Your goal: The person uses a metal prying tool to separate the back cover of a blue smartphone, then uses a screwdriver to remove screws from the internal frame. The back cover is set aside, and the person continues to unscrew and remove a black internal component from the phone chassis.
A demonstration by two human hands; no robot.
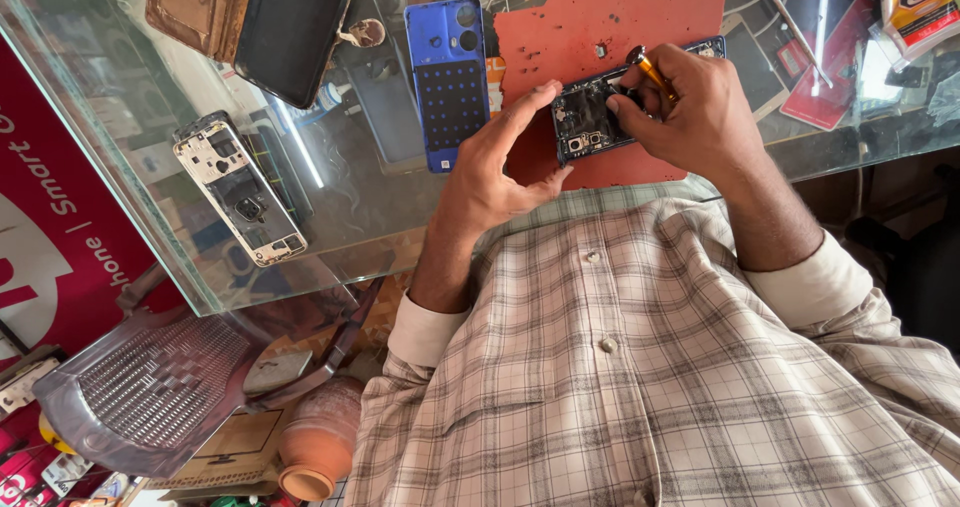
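Observation:
An opened black phone [587, 119] with its back removed lies on a red mat [610, 27] on a glass counter [200, 267]. My left hand [495, 167] steadies the phone's left edge with thumb and fingers. Over the phone's middle, my right hand [695, 102] grips a small screwdriver with a yellow handle [652, 72], tip down on the phone's inside. A blue phone back cover [448, 77] lies just left of the mat.
A white phone frame [238, 189] lies on the glass at left. A brown wallet case and dark tablet [290, 22] sit at the top. A glue tube [915, 2] is at the top right. A plastic chair [160, 387] and clay pot [315, 447] stand below.

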